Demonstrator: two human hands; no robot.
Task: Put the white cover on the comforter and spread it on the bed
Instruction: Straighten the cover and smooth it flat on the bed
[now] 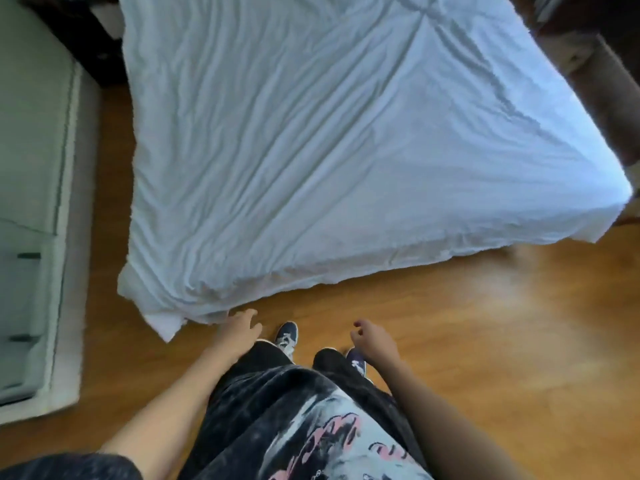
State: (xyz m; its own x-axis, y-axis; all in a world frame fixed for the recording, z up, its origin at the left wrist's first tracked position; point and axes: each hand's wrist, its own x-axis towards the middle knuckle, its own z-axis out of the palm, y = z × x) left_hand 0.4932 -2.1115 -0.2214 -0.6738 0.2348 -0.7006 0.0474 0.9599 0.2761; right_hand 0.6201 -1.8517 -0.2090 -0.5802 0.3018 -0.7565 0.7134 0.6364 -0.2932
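A dark printed shirt (311, 427) fills the bottom, with two bare arms reaching down. The left hand (239, 329) hangs loose with nothing in it, just beside the bed's near corner. The right hand (372, 339) is loosely curled over the wood floor (485, 323) — it holds nothing too. The white covered comforter (346, 150) lies spread over the bed, wrinkly. Its near corner droops to the floor — a shoe (287, 336) could step on it and drag it crooked.

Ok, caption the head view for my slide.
White covered comforter spread over the bed, both hands, left and right, empty above the wooden floor.
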